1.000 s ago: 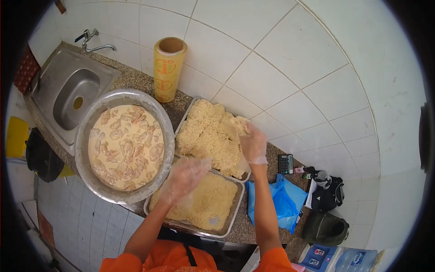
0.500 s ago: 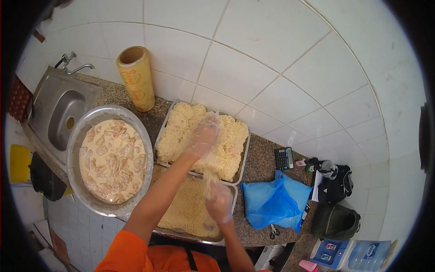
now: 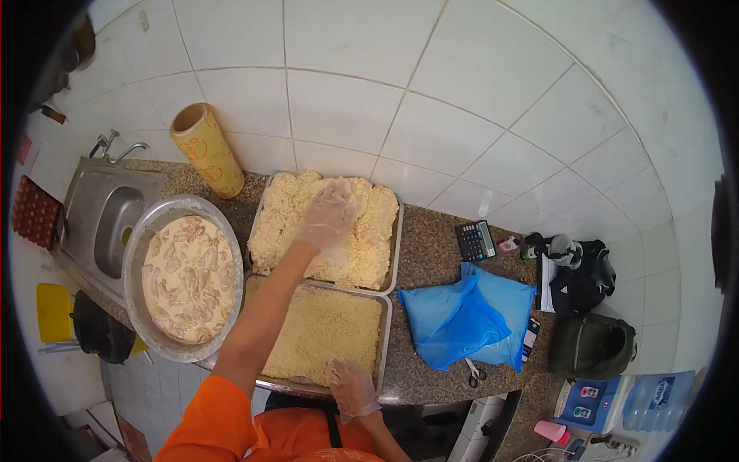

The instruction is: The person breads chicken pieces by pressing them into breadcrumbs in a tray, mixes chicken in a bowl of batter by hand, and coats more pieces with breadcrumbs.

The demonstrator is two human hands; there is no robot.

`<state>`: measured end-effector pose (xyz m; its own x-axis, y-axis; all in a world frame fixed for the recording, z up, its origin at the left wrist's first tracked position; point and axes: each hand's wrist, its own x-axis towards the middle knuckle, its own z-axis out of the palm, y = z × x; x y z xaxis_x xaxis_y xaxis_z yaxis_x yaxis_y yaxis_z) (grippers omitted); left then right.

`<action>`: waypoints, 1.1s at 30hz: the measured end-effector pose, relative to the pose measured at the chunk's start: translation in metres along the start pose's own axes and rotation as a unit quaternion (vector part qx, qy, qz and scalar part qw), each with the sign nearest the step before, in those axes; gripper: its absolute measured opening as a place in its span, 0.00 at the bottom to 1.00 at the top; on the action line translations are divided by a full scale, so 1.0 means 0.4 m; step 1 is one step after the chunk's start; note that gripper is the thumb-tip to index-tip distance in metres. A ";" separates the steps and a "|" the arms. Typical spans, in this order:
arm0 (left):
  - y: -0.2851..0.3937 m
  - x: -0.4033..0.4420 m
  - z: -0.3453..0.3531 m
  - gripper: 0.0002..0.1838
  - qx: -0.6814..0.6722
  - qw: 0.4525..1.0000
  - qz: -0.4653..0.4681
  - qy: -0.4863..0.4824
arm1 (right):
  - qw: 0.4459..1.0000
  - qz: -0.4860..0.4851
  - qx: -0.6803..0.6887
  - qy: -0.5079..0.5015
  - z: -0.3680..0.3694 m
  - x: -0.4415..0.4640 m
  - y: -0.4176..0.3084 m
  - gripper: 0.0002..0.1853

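My left hand (image 3: 329,215), in a clear plastic glove, lies open over the crumb-coated pieces (image 3: 285,227) that fill the far metal tray (image 3: 397,246). Its fingers stretch toward the back and touch the coating. My right hand (image 3: 355,391), also gloved, is at the front edge of the near metal tray (image 3: 386,331). Its crumb-covered fingers reach over the layer of pale crumbs (image 3: 327,323), with nothing visible in them. Left of the trays stands a wide metal bowl (image 3: 138,319) with raw chicken pieces (image 3: 194,285) in a creamy liquid.
A roll of plastic wrap (image 3: 208,150) stands against the tiled wall. The sink (image 3: 115,219) is at the left. On the right lie blue plastic bags (image 3: 454,316), scissors (image 3: 476,373), a calculator (image 3: 475,240) and a dark green bag (image 3: 591,346).
My right hand has come down from between the trays to the near tray's front edge. My left hand stays on the coated pieces. The view has shifted slightly.
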<state>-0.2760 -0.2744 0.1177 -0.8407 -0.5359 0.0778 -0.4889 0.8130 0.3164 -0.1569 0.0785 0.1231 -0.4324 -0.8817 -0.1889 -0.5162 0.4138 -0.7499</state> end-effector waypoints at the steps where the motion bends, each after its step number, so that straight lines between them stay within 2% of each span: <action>1: 0.001 0.011 -0.023 0.33 -0.027 0.999 -0.015 -0.026 | 0.999 -0.017 0.002 0.029 0.002 -0.004 0.008 0.23; 3: 0.003 -0.006 0.010 0.33 0.017 0.999 -0.042 0.009 | 0.995 -0.048 0.011 0.085 0.022 -0.016 0.031 0.21; 4: 0.001 -0.017 0.029 0.33 0.040 0.998 -0.054 0.021 | 0.997 -0.040 0.000 0.073 0.030 -0.011 0.044 0.20; 6: -0.006 -0.033 0.061 0.34 0.052 0.998 -0.029 0.029 | 0.999 -0.012 -0.019 0.034 0.056 -0.042 0.072 0.20; 10: -0.031 -0.044 0.003 0.29 -0.002 0.999 0.032 0.029 | 0.997 -0.051 -0.017 0.048 0.051 -0.039 0.081 0.19; 12: -0.003 -0.131 -0.057 0.24 -0.085 0.984 0.035 0.154 | 0.993 -0.073 0.004 0.090 0.037 -0.024 0.076 0.20; 13: 0.024 -0.201 -0.084 0.22 -0.125 0.969 0.037 0.211 | 0.994 -0.040 -0.027 0.098 0.030 -0.015 0.074 0.22; 15: 0.040 -0.382 -0.081 0.14 -0.122 0.959 0.022 0.254 | 0.990 0.028 -0.087 0.108 0.017 0.015 0.074 0.25; 17: 0.087 -0.619 -0.071 0.12 -0.120 0.976 -0.140 0.116 | 0.991 0.058 -0.090 0.084 -0.008 0.022 0.077 0.31; 18: 0.108 -0.732 -0.030 0.13 -0.118 0.974 -0.173 0.081 | 0.991 0.069 -0.094 0.071 -0.005 0.025 0.076 0.34; 19: 0.119 -0.813 0.002 0.14 -0.118 0.971 -0.202 0.051 | 0.991 0.088 -0.098 0.037 0.011 0.035 0.070 0.35; 21: 0.176 -0.856 -0.002 0.11 -0.106 0.973 -0.203 -0.013 | 0.986 0.124 -0.114 -0.018 0.048 0.065 0.068 0.37; 22: 0.201 -0.865 -0.003 0.09 -0.101 0.974 -0.200 -0.045 | 0.986 0.123 -0.107 -0.011 0.084 0.078 0.083 0.37; 25: 0.148 -0.897 0.153 0.11 -0.184 0.963 -0.194 -0.023 | 0.993 0.096 -0.070 0.024 0.217 0.147 0.124 0.37; 28: 0.109 -0.892 0.123 0.10 -0.221 0.948 -0.220 0.063 | 0.997 0.013 0.018 0.076 0.267 0.213 0.088 0.35; 30: 0.070 -0.904 0.072 0.12 -0.370 0.880 -0.287 0.083 | 0.990 -0.048 0.101 0.090 0.258 0.230 0.019 0.33; 31: 0.043 -0.912 0.051 0.12 -0.439 0.835 -0.316 0.095 | 0.992 -0.034 0.099 0.072 0.258 0.237 -0.014 0.33; 33: -0.025 -0.930 0.073 0.17 -0.342 0.893 -0.246 0.156 | 0.995 -0.011 0.094 0.034 0.260 0.253 -0.085 0.33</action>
<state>0.0349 -0.0766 0.0579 -0.4052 -0.9142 -0.0044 -0.4353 0.1887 0.8803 -0.1063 -0.0483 0.0638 -0.4740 -0.8704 -0.1331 -0.3814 0.3392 -0.8599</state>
